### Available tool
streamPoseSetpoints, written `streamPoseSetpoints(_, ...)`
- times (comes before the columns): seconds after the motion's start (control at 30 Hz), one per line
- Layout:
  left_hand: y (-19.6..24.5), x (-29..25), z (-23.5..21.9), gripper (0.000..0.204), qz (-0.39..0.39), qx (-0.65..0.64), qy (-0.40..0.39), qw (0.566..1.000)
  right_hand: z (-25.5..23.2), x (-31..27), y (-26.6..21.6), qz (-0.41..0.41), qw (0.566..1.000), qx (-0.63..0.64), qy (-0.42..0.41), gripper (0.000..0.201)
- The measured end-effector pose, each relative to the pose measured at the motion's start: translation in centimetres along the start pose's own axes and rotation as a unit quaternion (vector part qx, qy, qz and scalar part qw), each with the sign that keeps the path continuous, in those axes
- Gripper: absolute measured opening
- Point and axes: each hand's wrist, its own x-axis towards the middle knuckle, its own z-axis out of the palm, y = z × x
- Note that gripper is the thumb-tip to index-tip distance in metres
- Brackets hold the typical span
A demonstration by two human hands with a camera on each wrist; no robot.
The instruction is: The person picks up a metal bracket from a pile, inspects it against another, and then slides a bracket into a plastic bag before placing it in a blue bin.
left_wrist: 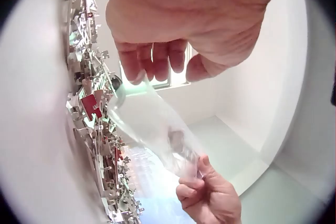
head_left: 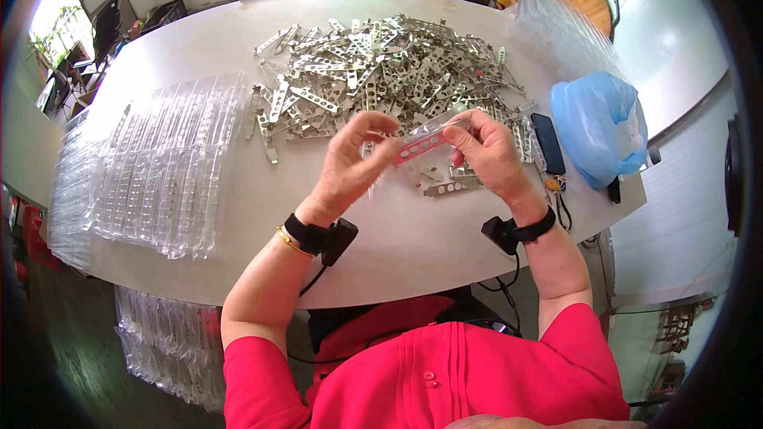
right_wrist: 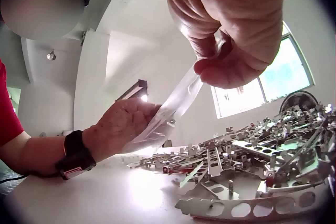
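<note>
A clear plastic bag [left_wrist: 157, 113], long and narrow, is stretched between the two hands above the table. My right hand [head_left: 489, 151] pinches one end of it between thumb and curled fingers. At the other end is my left hand [head_left: 358, 159]; in the left wrist view its fingers hang fairly straight, fingertips at the bag's edge, with the thumb apart. A pinkish strip with round holes [head_left: 421, 144] shows at the bag in the head view. Beyond the hands lies a heap of metal brackets [head_left: 381, 56], and a holed bracket [head_left: 451, 188] lies just below the right hand.
Stacked clear plastic trays [head_left: 159, 167] stand on the left of the table [head_left: 278, 270]. At the right are a phone [head_left: 548, 144], a blue plastic bag [head_left: 600, 127], keys [head_left: 554, 184] and more clear plastic [head_left: 564, 36]. Cables hang from both wrist cameras.
</note>
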Motion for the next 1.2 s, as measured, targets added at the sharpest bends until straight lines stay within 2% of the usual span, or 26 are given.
streamPoseSetpoints(0.03, -0.1, -0.1, 0.3, 0.022, 0.029, 0.055, -0.053, 0.997, 0.3, 0.0, -0.1, 0.0, 1.0, 0.0, 0.0, 0.019)
streamPoseSetpoints(0.17, -0.4, -0.4, 0.9, 0.024, 0.006, 0.079, -0.095, 0.992, 1.1, 0.1, -0.5, 0.009, 0.999, 0.0, -0.032, 0.019)
streamPoseSetpoints(0.23, -0.5, -0.5, 1.1, 0.022, -0.069, -0.001, -0.084, 0.994, 1.4, 0.3, -0.6, 0.014, 0.999, -0.001, -0.041, 0.018)
streamPoseSetpoints(0.27, -0.3, -0.4, 0.9, 0.022, -0.069, -0.001, -0.083, 0.994, 1.5, 0.3, -0.8, 0.015, 0.998, -0.008, -0.052, 0.019)
streamPoseSetpoints(0.33, 0.2, -0.2, 0.2, 0.019, -0.14, 0.062, -0.148, 0.977, 1.6, 0.4, -0.8, 0.016, 0.998, -0.015, -0.063, 0.019)
streamPoseSetpoints(0.47, 0.4, -0.2, 0.4, 0.02, -0.1, 0.065, -0.124, 0.985, 1.5, 0.6, -0.8, 0.01, 0.997, 0.006, -0.072, 0.02)
streamPoseSetpoints(0.6, 0.7, -0.1, 0.2, 0.02, -0.122, 0.06, -0.123, 0.983, 0.6, 1.0, -0.8, -0.021, 0.997, 0.053, -0.045, 0.017)
streamPoseSetpoints(0.8, 0.2, -0.1, 0.2, 0.019, -0.155, 0.066, -0.152, 0.974, 0.6, 1.6, 0.4, -0.049, 0.999, -0.002, -0.023, 0.013)
streamPoseSetpoints(0.93, 0.2, -0.1, 0.0, 0.019, -0.16, 0.065, -0.148, 0.974, 1.1, 1.8, 0.6, -0.06, 0.998, 0.029, -0.01, 0.013)
streamPoseSetpoints(1.1, -0.3, 0.1, -0.3, 0.019, -0.143, 0.065, -0.124, 0.98, 0.5, 1.6, 0.4, 0.003, 0.995, 0.094, -0.014, 0.012)
streamPoseSetpoints(1.2, -0.5, 0.1, -0.4, 0.018, -0.147, 0.054, -0.105, 0.982, 0.7, 1.1, 0.4, 0.018, 0.999, 0.036, -0.03, 0.011)
